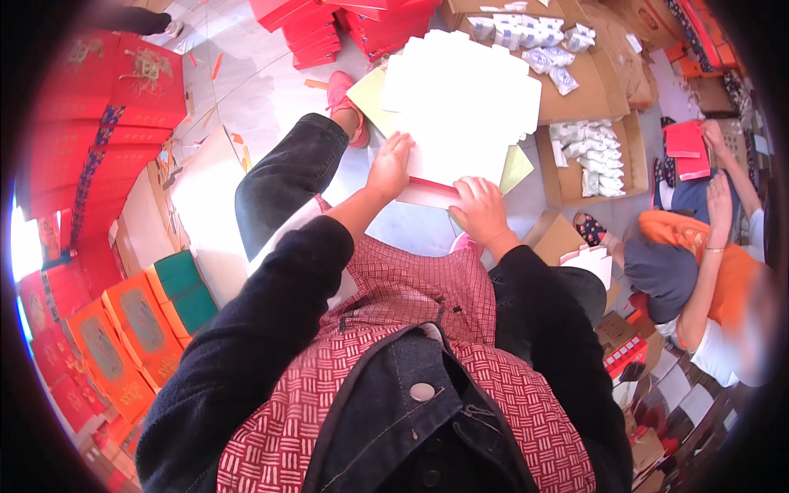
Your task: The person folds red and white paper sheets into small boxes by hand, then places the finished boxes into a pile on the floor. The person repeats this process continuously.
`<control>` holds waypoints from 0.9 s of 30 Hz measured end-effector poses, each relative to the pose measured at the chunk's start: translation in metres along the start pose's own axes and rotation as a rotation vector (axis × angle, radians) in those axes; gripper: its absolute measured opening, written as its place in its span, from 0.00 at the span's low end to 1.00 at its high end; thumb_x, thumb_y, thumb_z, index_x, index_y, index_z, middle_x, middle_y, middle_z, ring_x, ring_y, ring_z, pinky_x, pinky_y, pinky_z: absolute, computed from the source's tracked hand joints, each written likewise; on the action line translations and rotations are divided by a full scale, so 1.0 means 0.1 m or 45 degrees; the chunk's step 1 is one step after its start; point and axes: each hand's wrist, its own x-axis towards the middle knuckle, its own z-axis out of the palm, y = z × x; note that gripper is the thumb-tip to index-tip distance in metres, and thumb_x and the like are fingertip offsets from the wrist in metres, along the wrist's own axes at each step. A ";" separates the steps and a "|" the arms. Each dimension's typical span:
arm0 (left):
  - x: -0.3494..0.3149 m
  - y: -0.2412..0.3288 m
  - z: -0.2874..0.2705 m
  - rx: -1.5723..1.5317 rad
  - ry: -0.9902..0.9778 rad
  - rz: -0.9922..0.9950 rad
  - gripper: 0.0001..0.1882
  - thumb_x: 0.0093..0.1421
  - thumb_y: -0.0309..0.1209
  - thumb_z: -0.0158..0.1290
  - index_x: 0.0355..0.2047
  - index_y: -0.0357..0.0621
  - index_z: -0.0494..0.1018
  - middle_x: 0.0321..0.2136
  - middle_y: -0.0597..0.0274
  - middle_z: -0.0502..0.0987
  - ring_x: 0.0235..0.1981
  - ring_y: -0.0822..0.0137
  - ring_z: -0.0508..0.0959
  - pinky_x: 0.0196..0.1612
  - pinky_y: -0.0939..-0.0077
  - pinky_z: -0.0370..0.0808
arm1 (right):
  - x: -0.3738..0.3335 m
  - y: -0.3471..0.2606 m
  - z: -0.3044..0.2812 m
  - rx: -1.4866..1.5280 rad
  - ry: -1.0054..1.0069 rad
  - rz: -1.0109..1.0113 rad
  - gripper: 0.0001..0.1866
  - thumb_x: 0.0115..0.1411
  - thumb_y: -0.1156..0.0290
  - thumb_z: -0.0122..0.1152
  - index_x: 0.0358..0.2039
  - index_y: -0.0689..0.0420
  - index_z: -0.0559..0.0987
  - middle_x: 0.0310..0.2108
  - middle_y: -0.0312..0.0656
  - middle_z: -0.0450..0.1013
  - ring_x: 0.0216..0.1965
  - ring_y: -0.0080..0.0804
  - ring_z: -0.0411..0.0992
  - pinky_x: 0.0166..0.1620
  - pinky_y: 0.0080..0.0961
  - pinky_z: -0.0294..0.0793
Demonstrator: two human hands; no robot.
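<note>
Both my hands hold a flat unfolded cardboard box blank (460,107), white on the side facing me with a red edge (427,191) near my fingers. My left hand (389,164) grips its lower left edge. My right hand (480,210) pinches its lower right corner. The blank is held out over my knees, above a pale yellow sheet (367,94) that shows beside and under it.
Stacks of red boxes (90,123) and orange and green boxes (136,320) stand at my left. More red boxes (345,25) lie ahead. Open cartons with white packets (588,152) sit to the right. A person in orange (715,279) sits at right, handling red card.
</note>
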 end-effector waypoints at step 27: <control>-0.74 0.42 -0.51 0.276 -0.463 0.866 0.05 0.47 0.28 0.52 0.22 0.44 0.66 0.21 0.60 0.73 0.28 0.58 0.75 0.33 0.65 0.73 | -0.83 0.19 -0.50 0.085 -0.505 -0.122 0.45 0.38 0.72 0.69 0.58 0.58 0.60 0.59 0.45 0.58 0.62 0.41 0.54 0.63 0.35 0.53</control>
